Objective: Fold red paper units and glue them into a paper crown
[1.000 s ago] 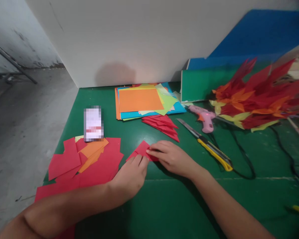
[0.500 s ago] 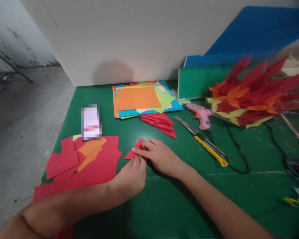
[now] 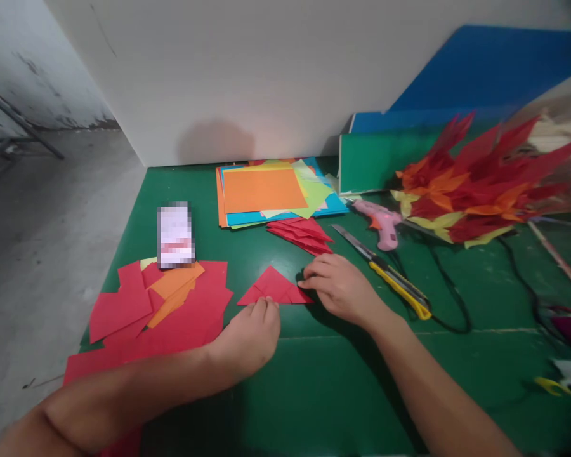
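Observation:
A folded red paper triangle (image 3: 270,282) lies on the green table, its peak pointing away from me, with creases across it. My left hand (image 3: 250,333) is closed, fingertips gripping the middle of the paper's bottom edge. At the paper's right corner is my right hand (image 3: 345,289), its fingers bent and drawn together, the fingertips at the slanted edge. Its thumb is partly hidden, so the exact hold there is hard to see. Behind the triangle sits a small pile of folded red paper pieces (image 3: 299,231). Loose red paper sheets (image 3: 200,304) with orange scraps (image 3: 176,289) are on the left.
A phone (image 3: 175,235) with a blurred screen lies at left. Coloured sheets (image 3: 264,190) are stacked at the back. To the right are a pink glue gun (image 3: 385,225) with its cord, a yellow cutter knife (image 3: 400,285) with its blade out, and a red-orange paper flame decoration (image 3: 476,184).
My right hand has moved right, from the triangle's middle to its right corner. The paper now shows as a wide flat triangle. My left hand stays at the bottom edge.

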Motion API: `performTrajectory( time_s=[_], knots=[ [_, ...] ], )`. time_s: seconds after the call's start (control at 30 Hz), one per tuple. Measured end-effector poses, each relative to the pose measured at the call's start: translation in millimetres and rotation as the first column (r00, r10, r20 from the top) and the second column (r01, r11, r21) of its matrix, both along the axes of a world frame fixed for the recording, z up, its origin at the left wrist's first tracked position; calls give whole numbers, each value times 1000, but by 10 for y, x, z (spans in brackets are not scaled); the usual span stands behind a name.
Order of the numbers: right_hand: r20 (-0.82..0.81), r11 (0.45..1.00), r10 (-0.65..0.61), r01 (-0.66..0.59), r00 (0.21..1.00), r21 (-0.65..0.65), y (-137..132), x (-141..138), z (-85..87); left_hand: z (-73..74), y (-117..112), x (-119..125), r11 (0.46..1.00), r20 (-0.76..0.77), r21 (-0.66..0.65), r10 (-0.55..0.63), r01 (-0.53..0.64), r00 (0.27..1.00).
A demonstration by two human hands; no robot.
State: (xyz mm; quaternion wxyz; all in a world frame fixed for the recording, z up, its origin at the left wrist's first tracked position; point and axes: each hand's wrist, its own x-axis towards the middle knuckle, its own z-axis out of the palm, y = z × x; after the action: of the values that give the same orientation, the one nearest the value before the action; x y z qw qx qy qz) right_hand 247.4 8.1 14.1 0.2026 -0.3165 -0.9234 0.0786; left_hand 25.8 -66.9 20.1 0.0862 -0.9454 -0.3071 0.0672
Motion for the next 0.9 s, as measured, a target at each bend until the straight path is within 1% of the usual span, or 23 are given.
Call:
performTrajectory(
  time_s=[0.07, 0.13, 0.2, 0.27, 0.33, 0.43, 0.5, 0.57, 0.67, 0.73, 0.83, 0.9],
  knots=[
    [-100, 1000, -19, 18, 995, -10, -46, -73, -13, 1, 30, 4, 999, 26, -48, 25, -24, 999],
    [-169, 996, -30, 16, 985, -84, -104, -191, -39, -7, 71, -9, 995, 50, -93, 45, -40, 998],
    [-129, 984, -92, 70, 987, -162, -161, -321, -67, -17, 126, -45, 992, 98, -126, 46, -33, 994],
    [-7, 972, -137, 133, 991, -195, -206, -425, -84, -19, 189, -96, 988, 197, -157, 36, -5, 980],
    [52, 965, -142, 150, 989, -214, -237, -480, -84, -7, 246, -145, 980, 356, -197, 74, -2, 932],
    [26, 957, -110, 113, 994, -267, -257, -483, -50, 55, 301, -185, 981, 582, -194, 105, 12, 806],
    [-8, 946, -107, 99, 994, -309, -257, -464, -13, 130, 326, -186, 981, 655, -193, 125, 5, 745],
    [-18, 931, -114, 100, 993, -350, -248, -447, 23, 219, 373, -173, 978, 677, -207, 150, -9, 721],
    [-4, 915, -107, 97, 994, -392, -226, -427, 58, 329, 544, -119, 981, 690, -192, 161, -36, 705],
    [5, 906, -111, 103, 994, -410, -211, -407, 69, 352, 737, -44, 983, 676, -176, 152, -42, 721],
    [20, 893, -120, 117, 993, -436, -196, -362, 87, 287, 1082, 137, 981, 601, -192, 146, -35, 786],
    [28, 886, -106, 107, 994, -451, -190, -329, 111, 191, 1287, 286, 980, 569, -199, 102, 16, 816]
  ],
)
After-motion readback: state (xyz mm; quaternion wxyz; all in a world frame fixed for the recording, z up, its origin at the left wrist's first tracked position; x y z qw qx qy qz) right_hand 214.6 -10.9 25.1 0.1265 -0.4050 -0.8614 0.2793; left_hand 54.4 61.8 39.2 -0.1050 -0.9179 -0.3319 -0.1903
